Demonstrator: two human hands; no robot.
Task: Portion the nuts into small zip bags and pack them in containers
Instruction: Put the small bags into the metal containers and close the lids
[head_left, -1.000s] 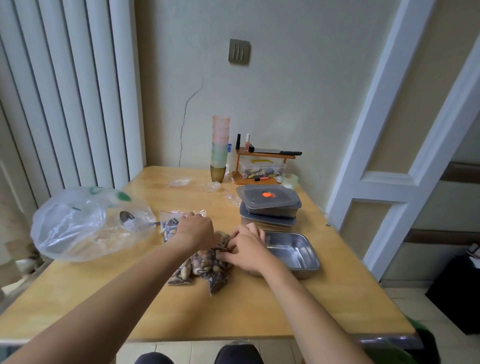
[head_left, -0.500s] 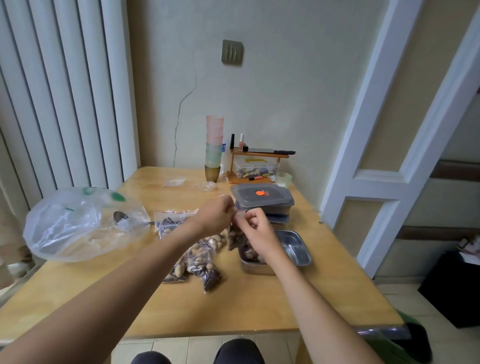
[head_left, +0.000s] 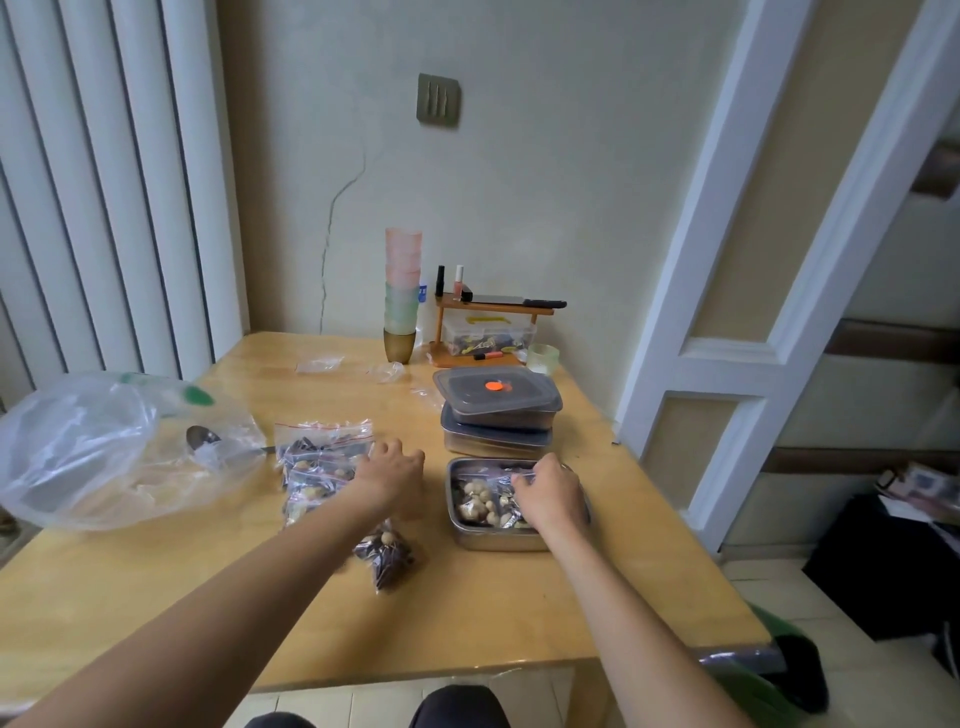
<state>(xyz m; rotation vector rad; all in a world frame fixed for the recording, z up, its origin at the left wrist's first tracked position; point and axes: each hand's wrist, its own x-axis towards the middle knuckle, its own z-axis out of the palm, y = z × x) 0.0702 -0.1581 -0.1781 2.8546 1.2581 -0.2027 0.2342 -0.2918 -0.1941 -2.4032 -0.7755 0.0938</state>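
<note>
Clearly the right hand (head_left: 550, 496) pinching a nut bag (head_left: 483, 501) into the steel container (head_left: 493, 540) could overstuff it, while the left hand (head_left: 392, 475) grips a piled bag (head_left: 319, 467).

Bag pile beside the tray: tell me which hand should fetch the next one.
Left. The left hand already rests on the bag pile, while the right hand is in the tray, busy with a bag there.

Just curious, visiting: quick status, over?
Right hand pressing a nut bag into the steel tray. Left hand on the bag pile. Nothing blocking.
</note>
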